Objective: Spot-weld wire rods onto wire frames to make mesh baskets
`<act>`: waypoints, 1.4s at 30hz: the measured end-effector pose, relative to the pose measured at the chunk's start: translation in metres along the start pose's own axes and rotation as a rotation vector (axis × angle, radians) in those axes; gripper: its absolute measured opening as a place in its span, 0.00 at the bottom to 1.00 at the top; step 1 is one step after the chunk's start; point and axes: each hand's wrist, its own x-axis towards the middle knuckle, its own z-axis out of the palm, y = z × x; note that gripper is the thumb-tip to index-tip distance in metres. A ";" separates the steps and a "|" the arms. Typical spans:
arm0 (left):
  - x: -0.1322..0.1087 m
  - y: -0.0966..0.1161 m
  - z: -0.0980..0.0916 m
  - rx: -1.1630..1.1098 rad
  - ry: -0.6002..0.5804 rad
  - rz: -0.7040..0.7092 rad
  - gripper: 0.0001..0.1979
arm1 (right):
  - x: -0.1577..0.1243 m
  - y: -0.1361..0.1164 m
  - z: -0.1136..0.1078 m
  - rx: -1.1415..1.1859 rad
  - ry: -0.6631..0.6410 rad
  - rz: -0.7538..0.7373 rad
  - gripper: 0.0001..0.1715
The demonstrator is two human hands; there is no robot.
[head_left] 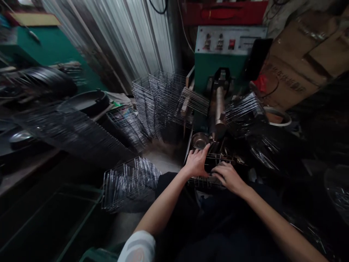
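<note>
Under the working head of a green machine, both hands are at a wire rack that lies across my lap side. My left hand is over the rack's left part, fingers bent at its wires and pointing forward, thumb toward the right. My right hand curls its fingers on the rack's right part. Palms and hands hide much of the rack. A small round metal dish sits just beyond my left fingertips, left of the machine's lower tip.
Stacked wire racks stand left of the machine; another bundle of wire racks lies near my left knee. More wire pieces hang to the machine's right. Cardboard boxes and a white bucket are at the right.
</note>
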 end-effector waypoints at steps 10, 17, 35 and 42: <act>0.015 0.014 -0.029 -0.001 0.082 -0.028 0.75 | -0.005 0.016 0.003 -0.177 0.219 -0.098 0.23; 0.015 0.013 -0.033 -0.004 0.045 0.041 0.75 | -0.008 0.016 0.000 -0.061 0.295 -0.088 0.18; 0.050 0.003 -0.041 -0.026 0.129 0.049 0.77 | 0.021 0.036 -0.016 -0.176 0.317 -0.020 0.19; 0.054 -0.001 -0.042 -0.008 0.136 0.061 0.75 | 0.027 0.032 -0.023 -0.210 0.294 -0.002 0.12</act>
